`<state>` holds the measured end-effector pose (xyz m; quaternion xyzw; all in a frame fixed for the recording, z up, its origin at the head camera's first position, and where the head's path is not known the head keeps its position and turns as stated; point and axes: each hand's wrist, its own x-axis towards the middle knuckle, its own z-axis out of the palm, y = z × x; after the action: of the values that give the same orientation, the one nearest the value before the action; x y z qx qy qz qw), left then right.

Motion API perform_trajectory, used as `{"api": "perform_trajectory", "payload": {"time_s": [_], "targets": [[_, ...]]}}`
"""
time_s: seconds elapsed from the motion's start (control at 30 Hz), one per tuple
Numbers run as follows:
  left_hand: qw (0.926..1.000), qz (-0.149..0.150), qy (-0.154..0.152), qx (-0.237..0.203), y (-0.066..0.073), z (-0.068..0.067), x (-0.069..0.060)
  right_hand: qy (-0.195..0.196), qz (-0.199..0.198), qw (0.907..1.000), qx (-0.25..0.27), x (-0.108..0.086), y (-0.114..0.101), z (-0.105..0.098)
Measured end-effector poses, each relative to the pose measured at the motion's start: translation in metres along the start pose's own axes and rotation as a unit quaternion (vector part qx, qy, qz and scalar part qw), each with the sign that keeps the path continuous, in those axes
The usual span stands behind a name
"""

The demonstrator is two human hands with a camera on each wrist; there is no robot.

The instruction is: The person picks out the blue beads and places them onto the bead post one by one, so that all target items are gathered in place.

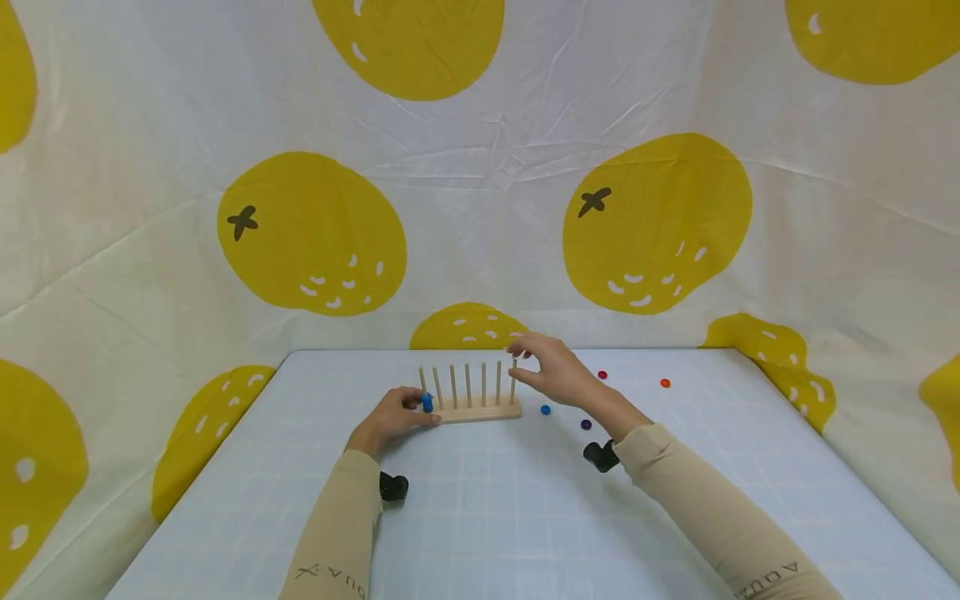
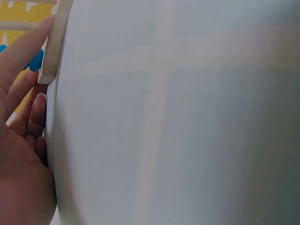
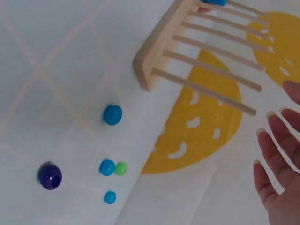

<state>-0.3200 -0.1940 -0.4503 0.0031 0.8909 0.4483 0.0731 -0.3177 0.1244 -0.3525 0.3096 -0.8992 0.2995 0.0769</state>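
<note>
the rack (image 1: 480, 412) is pinched at its left end by the left hand (image 1: 395, 413); near its rightmost peg (image 1: 513, 385) the right hand (image 1: 552, 369) is spread. the blue bead (image 1: 545, 409) right of it is best threaded squarely.

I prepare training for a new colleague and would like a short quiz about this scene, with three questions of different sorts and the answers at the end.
1. How many slim round wooden pegs stand on the long pale wooden base?
2. True or false: the shiny dark purple bead lies apart from the base.
3. Which holds one end of the base?
A) the left hand
B) the right hand
C) neither hand

Key: 1. Seven. 2. True. 3. A.
</note>
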Motion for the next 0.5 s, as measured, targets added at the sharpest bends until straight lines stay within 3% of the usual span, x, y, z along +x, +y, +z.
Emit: {"api": "perform_trajectory", "payload": {"time_s": [0.5], "targets": [[1.0, -0.001, -0.002, 0.009, -0.003, -0.001, 0.002, 0.022, 0.051, 0.9984, 0.01, -0.038, 0.038, -0.023]]}}
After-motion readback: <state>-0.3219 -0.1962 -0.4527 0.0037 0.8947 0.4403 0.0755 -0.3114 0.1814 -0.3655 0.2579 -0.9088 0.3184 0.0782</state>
